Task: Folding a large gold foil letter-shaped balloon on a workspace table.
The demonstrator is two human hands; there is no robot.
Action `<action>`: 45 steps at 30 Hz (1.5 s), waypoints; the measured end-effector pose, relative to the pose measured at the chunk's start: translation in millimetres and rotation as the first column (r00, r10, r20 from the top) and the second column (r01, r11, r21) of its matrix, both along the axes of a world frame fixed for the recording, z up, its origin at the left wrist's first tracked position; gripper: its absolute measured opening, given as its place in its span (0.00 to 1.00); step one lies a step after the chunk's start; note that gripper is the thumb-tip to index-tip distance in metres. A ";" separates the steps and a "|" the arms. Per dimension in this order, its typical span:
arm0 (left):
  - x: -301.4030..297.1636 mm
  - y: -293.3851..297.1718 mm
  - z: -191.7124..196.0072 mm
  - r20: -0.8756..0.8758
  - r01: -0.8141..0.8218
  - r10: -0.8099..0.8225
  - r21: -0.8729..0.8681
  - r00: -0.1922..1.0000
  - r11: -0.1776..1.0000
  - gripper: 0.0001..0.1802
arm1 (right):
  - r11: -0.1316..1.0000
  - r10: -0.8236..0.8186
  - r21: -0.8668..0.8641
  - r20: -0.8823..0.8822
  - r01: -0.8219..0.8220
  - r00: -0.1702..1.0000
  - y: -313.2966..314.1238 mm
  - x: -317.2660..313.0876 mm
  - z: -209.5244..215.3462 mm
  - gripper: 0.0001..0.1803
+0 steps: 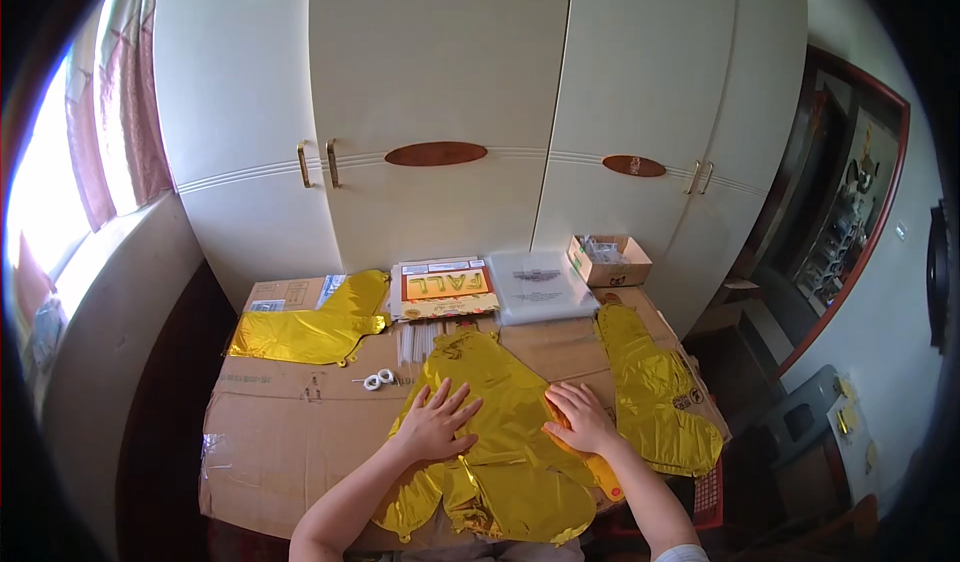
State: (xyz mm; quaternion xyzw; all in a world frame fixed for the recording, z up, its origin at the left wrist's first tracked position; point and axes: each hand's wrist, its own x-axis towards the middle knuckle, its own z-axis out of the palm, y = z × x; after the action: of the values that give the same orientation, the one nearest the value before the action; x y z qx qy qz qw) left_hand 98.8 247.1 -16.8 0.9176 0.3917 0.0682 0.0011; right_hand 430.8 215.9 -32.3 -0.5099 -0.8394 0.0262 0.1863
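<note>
One gold foil (520, 437) | under left hand (432, 427) | right hand (582, 420) at right edge

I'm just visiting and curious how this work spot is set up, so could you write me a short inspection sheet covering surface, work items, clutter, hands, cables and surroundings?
Surface: creased brown cardboard.
Work items: middle gold foil piece under the hands; left gold foil piece and right gold foil piece on either side; orange item, partly hidden by the right hand.
Clutter: printed packs, clear plastic stack, small carton, white rolls, white sticks.
Hands: left hand flat on foil, fingers spread; right hand over the orange item, grip unclear.
Cables: nothing seen.
Surroundings: pale cabinets behind; curtain at left.
</note>
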 end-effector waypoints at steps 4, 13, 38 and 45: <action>-0.9 0.8 -3.5 0.003 -0.003 0.003 0.000 1.000 1.000 0.39 | 1.000 -0.008 -0.002 -0.004 0.008 1.000 -0.4 -0.6 0.8 0.35; -21.8 21.4 18.1 -0.026 -0.136 0.136 0.005 0.990 0.991 0.39 | 1.000 0.006 -0.008 -0.089 -0.007 0.996 -0.4 -0.6 0.6 0.33; -229.0 103.0 -42.0 0.716 -0.453 0.477 -0.248 0.510 0.856 0.16 | 0.855 0.511 -0.115 0.016 -0.506 0.860 147.8 -324.9 56.2 0.24; -233.3 115.2 -54.4 0.753 -0.398 0.478 -0.309 0.452 0.864 0.18 | 0.835 0.515 0.005 0.349 -0.551 0.783 191.5 -397.8 24.1 0.10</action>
State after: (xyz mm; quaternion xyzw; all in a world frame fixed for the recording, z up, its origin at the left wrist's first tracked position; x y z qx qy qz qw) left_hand -134.5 362.3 -71.2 0.6490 0.5720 0.4591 0.2019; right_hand 33.0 407.4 -8.2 -0.2381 -0.9683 -0.0534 0.0535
